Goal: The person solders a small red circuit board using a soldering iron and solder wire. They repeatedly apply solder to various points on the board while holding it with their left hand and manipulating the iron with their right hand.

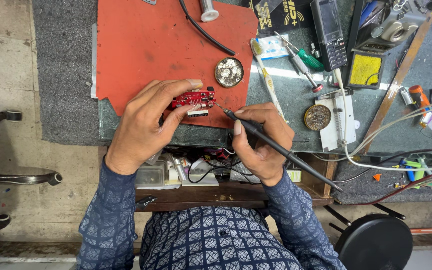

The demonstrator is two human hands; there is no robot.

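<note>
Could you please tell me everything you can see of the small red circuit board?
The red circuit board is small, rectangular and flat, with tiny components on top and a pale connector strip along its near edge. It lies over the orange-red mat, pinched by the left hand. The soldering iron, held like a pen in the right hand, points its tip at the board's right edge.

long blue sleeves (107, 220) with a pale diamond check, matching shirt
</note>
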